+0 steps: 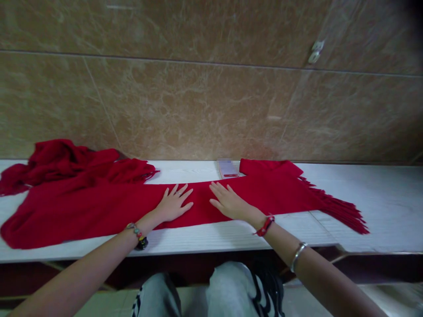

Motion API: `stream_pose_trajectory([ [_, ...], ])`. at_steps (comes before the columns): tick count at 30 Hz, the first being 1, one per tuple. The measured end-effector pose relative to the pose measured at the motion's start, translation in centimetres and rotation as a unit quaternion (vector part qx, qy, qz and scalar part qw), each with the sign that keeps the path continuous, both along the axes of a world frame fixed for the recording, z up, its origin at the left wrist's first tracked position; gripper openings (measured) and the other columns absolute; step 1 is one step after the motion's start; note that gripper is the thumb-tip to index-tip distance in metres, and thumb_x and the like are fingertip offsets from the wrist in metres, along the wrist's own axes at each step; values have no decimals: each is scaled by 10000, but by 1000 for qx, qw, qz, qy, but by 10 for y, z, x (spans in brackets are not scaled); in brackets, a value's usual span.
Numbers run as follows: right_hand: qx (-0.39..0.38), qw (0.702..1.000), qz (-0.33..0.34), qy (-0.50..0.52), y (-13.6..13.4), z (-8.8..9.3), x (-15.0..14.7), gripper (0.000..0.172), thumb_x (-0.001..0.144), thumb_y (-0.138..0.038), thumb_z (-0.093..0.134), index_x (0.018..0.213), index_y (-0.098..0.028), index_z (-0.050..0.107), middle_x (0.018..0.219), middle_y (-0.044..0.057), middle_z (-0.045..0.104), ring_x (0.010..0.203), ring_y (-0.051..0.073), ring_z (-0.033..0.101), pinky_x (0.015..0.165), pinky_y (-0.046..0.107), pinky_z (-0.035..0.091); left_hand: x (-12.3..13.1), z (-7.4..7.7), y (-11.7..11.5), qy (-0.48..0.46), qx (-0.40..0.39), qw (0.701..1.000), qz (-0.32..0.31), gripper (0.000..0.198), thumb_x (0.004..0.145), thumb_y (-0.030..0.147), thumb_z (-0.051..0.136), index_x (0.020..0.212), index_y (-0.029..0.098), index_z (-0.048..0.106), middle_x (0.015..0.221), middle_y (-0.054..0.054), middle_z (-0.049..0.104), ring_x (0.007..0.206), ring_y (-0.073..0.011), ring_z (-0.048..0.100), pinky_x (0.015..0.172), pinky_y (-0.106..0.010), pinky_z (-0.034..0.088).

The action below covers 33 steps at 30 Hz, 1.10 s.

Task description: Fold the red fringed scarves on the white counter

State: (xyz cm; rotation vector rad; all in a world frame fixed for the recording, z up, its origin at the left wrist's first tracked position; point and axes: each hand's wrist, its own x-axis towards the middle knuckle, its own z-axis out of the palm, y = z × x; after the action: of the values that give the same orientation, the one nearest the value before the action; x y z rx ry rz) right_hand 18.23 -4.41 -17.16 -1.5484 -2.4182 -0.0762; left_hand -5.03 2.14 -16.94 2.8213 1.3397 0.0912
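Note:
A long red scarf with a fringed right end lies spread along a white table. My left hand rests flat on its middle, fingers spread, a ring on one finger and a beaded bracelet at the wrist. My right hand lies flat on the scarf just to the right, fingers stretched out, a red band at the wrist and a metal bangle further up the arm. Neither hand grips anything.
More red scarf cloth is bunched at the table's far left. A small pale box stands behind my hands against the brown marble wall. My knees in grey trousers show below the table's front edge.

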Motion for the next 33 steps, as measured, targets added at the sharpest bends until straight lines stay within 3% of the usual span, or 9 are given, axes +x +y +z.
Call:
stream_pose_trajectory([
  [3, -24, 999, 26, 0, 0, 0, -38, 573, 894, -445, 224, 1356, -107, 262, 1412, 135, 248, 1306, 248, 178, 1028, 498, 193, -1, -1, 0, -1, 1, 1000, -1, 570, 846, 543, 284, 1351, 280, 269, 1436, -44, 199, 1302, -327, 133, 994, -564, 141],
  [5, -31, 999, 22, -8, -2, -3, -38, 567, 893, -451, 225, 1353, -122, 276, 1408, 124, 260, 1298, 244, 208, 1029, 488, 199, 0, 0, 0, 2, -1, 1000, -2, 568, 847, 543, 280, 1350, 279, 273, 1437, -41, 197, 1301, -328, 140, 998, -557, 144],
  [12, -6, 994, -86, -73, -17, -17, 76, 498, 905, -365, 220, 1320, -119, 343, 1375, 155, 324, 1277, 267, 259, 983, 509, 280, 0, 1, 0, 7, -1, 1000, 4, 569, 846, 530, 288, 1354, 274, 267, 1438, -37, 190, 1299, -341, 132, 1001, -556, 131],
  [14, -3, 992, -100, -83, -19, -13, 90, 491, 904, -362, 210, 1297, -122, 379, 1352, 175, 355, 1272, 292, 263, 965, 545, 281, 0, 0, 1, 5, 1, 1000, 1, 572, 844, 531, 289, 1352, 270, 275, 1437, -39, 196, 1298, -343, 133, 1001, -558, 129],
  [17, 19, 994, -89, -61, -10, -1, 60, 532, 903, -385, 195, 1297, -71, 366, 1367, 191, 322, 1283, 299, 229, 980, 531, 266, 0, -2, 2, -3, 2, 1000, 0, 589, 835, 544, 298, 1353, 264, 275, 1433, -35, 208, 1298, -333, 146, 1004, -550, 139],
  [22, 3, 1000, 1, -1, 17, 4, -46, 579, 892, -431, 245, 1327, -54, 309, 1390, 164, 288, 1294, 266, 210, 1025, 472, 219, -2, -4, 0, -11, 34, 995, 88, 541, 871, 427, 261, 1359, 194, 266, 1429, -57, 218, 1299, -291, 177, 1014, -513, 179],
  [25, -24, 1000, 9, 10, 22, -3, -66, 562, 890, -419, 259, 1329, -72, 313, 1390, 150, 291, 1295, 245, 216, 1035, 471, 190, -2, -4, -1, 23, 32, 991, 125, 526, 865, 419, 278, 1352, 221, 280, 1430, -49, 217, 1297, -317, 166, 999, -556, 168],
  [28, -35, 999, -13, -1, 19, -10, -34, 556, 885, -408, 274, 1335, -84, 304, 1400, 139, 273, 1295, 235, 219, 1036, 463, 192, -2, -3, -1, 35, 30, 991, 125, 525, 866, 433, 264, 1357, 244, 262, 1436, -37, 198, 1299, -314, 159, 999, -554, 169],
  [33, -55, 989, -133, -44, 8, -12, 52, 546, 887, -362, 266, 1328, -42, 304, 1394, 170, 269, 1286, 260, 235, 1012, 477, 239, -2, -4, 1, 33, 24, 992, 119, 536, 864, 427, 255, 1359, 223, 265, 1434, -53, 201, 1292, -328, 173, 993, -567, 168],
])
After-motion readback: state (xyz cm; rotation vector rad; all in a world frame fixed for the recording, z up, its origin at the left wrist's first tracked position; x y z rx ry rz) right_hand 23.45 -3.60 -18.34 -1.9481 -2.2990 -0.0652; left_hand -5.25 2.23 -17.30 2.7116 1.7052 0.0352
